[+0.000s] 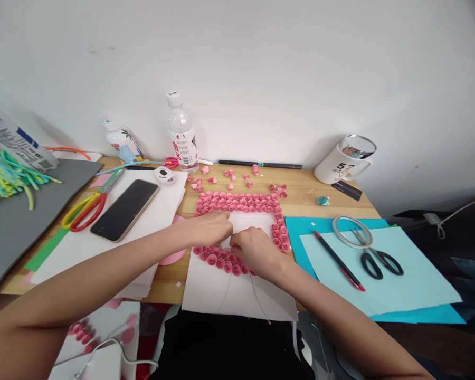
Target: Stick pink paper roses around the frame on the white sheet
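Note:
A white sheet (pixel 206 293) lies in front of me, with pink rolled paper roses (pixel 221 263) set on it in rows around a bare white middle. My left hand (pixel 212 228) reaches over the left rows, its fingers curled closed near that middle. Close beside it, my right hand (pixel 257 250) is pinched closed over the lower rows, fingertips pointing toward the left hand. Whatever either hand holds is hidden by the fingers. Thin drawn lines run down the sheet below the roses. Several loose pink roses (pixel 230 186) are scattered behind the sheet.
Left are a phone (pixel 125 210), red-and-yellow scissors (pixel 87 211) and white paper (pixel 63 258). A water bottle (pixel 184 140), black pen (pixel 257 164) and mug (pixel 342 163) stand or lie near the wall. Right, blue sheets (pixel 415 279) carry a tape roll (pixel 335 228), pencil (pixel 338 259) and black-handled scissors (pixel 372 265).

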### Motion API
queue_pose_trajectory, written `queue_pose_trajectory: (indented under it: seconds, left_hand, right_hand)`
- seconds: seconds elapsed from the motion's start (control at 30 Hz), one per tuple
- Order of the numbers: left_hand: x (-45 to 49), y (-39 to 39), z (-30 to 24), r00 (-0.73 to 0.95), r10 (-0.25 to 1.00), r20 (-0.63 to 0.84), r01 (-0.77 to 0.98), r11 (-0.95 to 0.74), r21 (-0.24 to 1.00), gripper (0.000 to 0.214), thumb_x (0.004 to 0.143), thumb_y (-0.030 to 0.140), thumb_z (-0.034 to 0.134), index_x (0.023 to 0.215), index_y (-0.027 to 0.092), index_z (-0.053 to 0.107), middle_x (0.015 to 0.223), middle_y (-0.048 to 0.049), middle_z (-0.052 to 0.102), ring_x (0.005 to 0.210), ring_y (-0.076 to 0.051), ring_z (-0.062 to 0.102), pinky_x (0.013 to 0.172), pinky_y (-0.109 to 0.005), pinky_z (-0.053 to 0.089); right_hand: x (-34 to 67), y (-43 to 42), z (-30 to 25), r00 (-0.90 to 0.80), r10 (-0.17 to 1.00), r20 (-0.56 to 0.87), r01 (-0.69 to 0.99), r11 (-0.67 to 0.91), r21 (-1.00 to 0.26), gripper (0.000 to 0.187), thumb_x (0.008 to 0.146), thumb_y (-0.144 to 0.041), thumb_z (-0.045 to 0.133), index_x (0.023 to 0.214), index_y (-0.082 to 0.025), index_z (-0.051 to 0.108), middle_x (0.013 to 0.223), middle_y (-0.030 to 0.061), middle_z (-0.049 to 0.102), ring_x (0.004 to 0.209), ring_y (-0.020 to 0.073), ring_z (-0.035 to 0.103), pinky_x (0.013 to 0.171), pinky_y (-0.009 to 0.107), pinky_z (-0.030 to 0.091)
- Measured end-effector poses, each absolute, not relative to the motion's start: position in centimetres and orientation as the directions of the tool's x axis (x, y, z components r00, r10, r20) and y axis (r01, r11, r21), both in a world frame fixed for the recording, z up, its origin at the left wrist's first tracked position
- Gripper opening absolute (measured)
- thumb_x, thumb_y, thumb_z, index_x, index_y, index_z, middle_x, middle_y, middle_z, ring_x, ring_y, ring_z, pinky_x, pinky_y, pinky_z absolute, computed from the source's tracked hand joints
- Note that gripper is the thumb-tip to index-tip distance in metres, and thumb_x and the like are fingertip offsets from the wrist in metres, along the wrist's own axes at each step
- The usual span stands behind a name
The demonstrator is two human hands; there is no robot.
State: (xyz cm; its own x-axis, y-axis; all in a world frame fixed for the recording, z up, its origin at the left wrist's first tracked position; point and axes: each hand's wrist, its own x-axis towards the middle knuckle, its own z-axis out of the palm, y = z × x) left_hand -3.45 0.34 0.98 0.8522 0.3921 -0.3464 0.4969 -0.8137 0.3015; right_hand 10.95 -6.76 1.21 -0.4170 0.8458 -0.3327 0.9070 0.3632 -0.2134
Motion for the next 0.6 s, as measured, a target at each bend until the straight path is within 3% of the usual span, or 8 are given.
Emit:
queue_pose_trajectory:
  seconds: [0.2, 0.4, 0.6]
  left_hand:
    - [-3.0, -0.1, 1.8, 0.832, 0.384, -0.401, 0.511, -0.812, 0.282, 0.028, 0.056, 0.001, 0.047, 0.043, 0.015, 0.028, 0.065, -0.0011, 0.038, 0.050, -0.009, 0.025, 0.048, -0.028, 0.018]
    - [-3.0, -0.3, 2.3, 0.801, 0.418, -0.429, 0.554, -0.789, 0.266, 0.021, 0.056, 0.001, 0.047, 0.044, 0.014, 0.036, 0.069, -0.0021, 0.042, 0.051, -0.009, 0.026, 0.047, -0.028, 0.019]
    - [-3.0, -0.6, 1.8, 0.818, 0.425, -0.389, 0.551, -0.773, 0.315, 0.021, 0.065, 0.004, 0.051, 0.047, 0.013, 0.046, 0.065, -0.0033, 0.045, 0.054, -0.011, 0.035, 0.048, -0.026, 0.023]
  right_hand:
    - [10.4, -6.8, 2.1, -0.321, 0.853, -0.411, 0.946, 0.308, -0.100, 0.020, 0.078, -0.007, 0.050, 0.077, -0.015, 0.068, 0.069, 0.0095, 0.067, 0.067, 0.0205, 0.061, 0.052, 0.026, 0.029]
    - [10.2, -6.3, 2.7, -0.258, 0.851, -0.457, 0.966, 0.233, -0.111, 0.022, 0.078, -0.009, 0.049, 0.081, -0.018, 0.069, 0.076, 0.0085, 0.069, 0.073, 0.0226, 0.064, 0.055, 0.026, 0.033]
    - [10.2, -6.4, 2.5, -0.226, 0.859, -0.459, 0.974, 0.187, -0.129, 0.023, 0.075, -0.007, 0.051, 0.078, -0.020, 0.070, 0.075, 0.0072, 0.069, 0.072, 0.0221, 0.064, 0.056, 0.026, 0.033]
